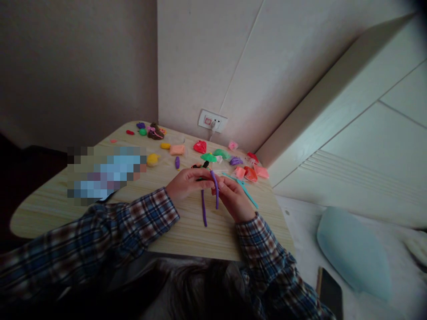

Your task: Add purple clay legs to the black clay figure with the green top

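Note:
My left hand [188, 183] and my right hand [235, 198] meet over the near middle of the table, fingers closed around the upper part of a purple clay strip [216, 195]. Its lower end hangs free between them. A second, darker purple strip [204, 211] extends downward from below my left fingers; whether it is held or lies on the table I cannot tell. Just beyond my fingertips is a green clay piece [208, 158] with a black part below it, partly hidden by my hands. Thin turquoise clay strips [247, 194] lie beside my right hand.
Clay lumps and packets, including a red one [200, 146], a peach one [177, 150] and a yellow one [152, 160], spread across the wooden table [167, 240]. A brown clay figure [156, 131] sits at the back. A blurred-out object [106, 173] lies left. A socket [212, 121] is on the wall.

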Available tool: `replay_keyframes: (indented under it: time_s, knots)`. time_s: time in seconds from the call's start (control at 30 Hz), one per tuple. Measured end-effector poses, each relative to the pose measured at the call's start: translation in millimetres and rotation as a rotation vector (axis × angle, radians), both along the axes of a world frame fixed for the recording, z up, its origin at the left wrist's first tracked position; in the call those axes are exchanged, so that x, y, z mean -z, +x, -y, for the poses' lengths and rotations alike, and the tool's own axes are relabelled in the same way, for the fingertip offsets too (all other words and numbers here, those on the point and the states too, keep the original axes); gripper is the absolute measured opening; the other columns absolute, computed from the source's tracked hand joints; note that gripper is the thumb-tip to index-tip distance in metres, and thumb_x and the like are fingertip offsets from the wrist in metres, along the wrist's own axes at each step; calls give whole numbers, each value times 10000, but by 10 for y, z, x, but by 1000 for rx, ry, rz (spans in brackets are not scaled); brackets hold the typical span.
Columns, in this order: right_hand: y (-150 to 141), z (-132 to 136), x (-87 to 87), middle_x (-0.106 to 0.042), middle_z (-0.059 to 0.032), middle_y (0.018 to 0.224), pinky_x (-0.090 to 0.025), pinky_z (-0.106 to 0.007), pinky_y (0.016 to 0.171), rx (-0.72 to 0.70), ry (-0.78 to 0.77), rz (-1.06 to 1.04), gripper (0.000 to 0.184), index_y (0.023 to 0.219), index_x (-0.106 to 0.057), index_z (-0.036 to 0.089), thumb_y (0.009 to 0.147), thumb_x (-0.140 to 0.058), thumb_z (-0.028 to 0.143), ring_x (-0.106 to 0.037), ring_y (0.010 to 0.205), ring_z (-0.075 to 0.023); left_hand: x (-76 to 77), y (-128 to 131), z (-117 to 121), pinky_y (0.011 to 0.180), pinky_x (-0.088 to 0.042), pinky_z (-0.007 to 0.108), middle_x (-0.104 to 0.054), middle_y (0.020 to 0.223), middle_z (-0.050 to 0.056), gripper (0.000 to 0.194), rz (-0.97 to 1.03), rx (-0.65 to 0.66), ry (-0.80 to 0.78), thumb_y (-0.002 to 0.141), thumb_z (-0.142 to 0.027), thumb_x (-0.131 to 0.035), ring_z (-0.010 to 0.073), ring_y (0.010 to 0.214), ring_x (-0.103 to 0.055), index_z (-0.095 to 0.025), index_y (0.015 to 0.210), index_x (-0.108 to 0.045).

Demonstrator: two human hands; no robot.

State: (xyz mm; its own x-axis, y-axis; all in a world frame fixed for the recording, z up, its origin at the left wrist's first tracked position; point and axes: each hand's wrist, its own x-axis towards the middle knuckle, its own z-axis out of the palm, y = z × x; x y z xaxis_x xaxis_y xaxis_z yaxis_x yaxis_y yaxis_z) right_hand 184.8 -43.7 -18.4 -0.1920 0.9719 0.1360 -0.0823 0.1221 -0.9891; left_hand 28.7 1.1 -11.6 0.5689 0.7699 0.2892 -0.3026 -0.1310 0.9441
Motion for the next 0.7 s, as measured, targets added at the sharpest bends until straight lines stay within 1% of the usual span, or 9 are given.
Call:
replay_keyframes:
  time_s: [0.1,0.23,0.3,0.4,0.47,0.53,0.63,0.7]
  knots:
    - [-27,-4,-7,-480,1,695,-372,-256,663,15,-6,13,293,679,-554,181,767,-562,460,-437,686,-128,0,2,-3,856,-430,309,-673,773,15,105,3,-2,-33,651,-196,-669,165,842,-592,-142,741,-676]
    - [-26,4,-8,-495,-11,738,-394,-275,702,-14,11,37,321,668,-549,191,787,-519,488,-460,729,-144,21,8,-17,766,-460,305,-641,703,1,114,37,7,-110,652,-213,-674,138,715,-584,-132,729,-653]
    - [-10,16,-8,-501,-14,742,-402,-284,698,-23,12,66,323,716,-566,198,782,-513,510,-463,721,-149,37,12,-27,748,-460,300,-624,713,2,143,72,-9,-145,641,-237,-688,132,709,-574,-126,718,-641]
    - [10,31,-4,-506,-7,713,-406,-291,684,-51,11,117,308,756,-580,201,734,-579,509,-464,691,-149,49,16,-36,733,-449,276,-602,731,0,186,92,-43,-173,610,-254,-719,121,721,-556,-121,707,-632]
    - [13,35,5,-514,-1,704,-405,-295,695,-78,11,122,283,732,-581,203,714,-616,484,-471,688,-148,48,15,-33,714,-448,269,-597,729,-1,210,87,-17,-195,600,-270,-730,118,710,-550,-123,714,-633]
    - [10,35,18,-527,2,715,-402,-295,712,-91,18,111,254,719,-587,207,715,-625,458,-480,700,-148,43,14,-24,709,-449,273,-605,733,4,237,89,34,-220,601,-297,-732,122,708,-553,-126,735,-639]
    - [10,33,39,-542,8,739,-395,-288,733,-85,35,84,217,713,-596,211,724,-631,424,-490,720,-142,41,9,-11,728,-447,288,-621,752,20,272,78,110,-251,624,-350,-716,134,730,-562,-126,763,-648]
    - [16,34,48,-547,9,750,-394,-284,736,-86,32,63,201,733,-604,212,725,-636,410,-493,725,-139,40,5,-8,727,-444,293,-619,749,25,285,66,143,-259,628,-373,-711,139,732,-561,-121,745,-648]
